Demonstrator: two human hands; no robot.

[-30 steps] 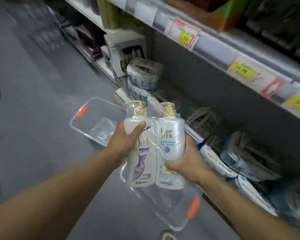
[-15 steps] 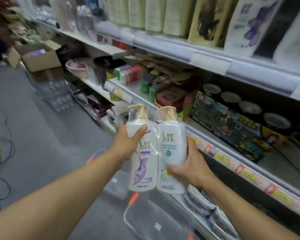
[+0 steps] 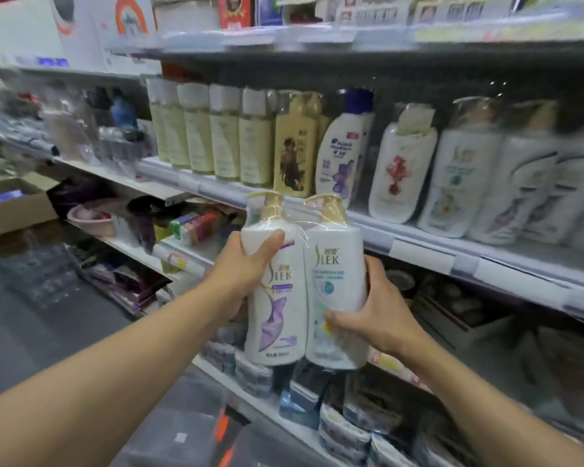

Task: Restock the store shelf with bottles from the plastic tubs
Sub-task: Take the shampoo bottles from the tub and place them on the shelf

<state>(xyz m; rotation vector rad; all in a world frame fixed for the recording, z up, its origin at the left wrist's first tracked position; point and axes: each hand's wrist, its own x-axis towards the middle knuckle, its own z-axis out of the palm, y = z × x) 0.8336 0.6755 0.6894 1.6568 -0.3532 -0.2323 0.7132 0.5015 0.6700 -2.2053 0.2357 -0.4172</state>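
An open brown cardboard box [image 3: 12, 205] sits at far left, a pink plastic basin [image 3: 91, 220] near it; wrapped blue-white packs [image 3: 343, 433] line the bottom shelf

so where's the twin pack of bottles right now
Centre of the head view: the twin pack is held upright between the left hand and right hand, just below the shampoo shelf.

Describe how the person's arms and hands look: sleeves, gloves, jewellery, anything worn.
Both forearms are bare as far as the picture's lower edge, with no sleeve in view. The left hand and the right hand wear no gloves. No watch, bracelet or ring shows on the visible sides of the wrists and fingers.
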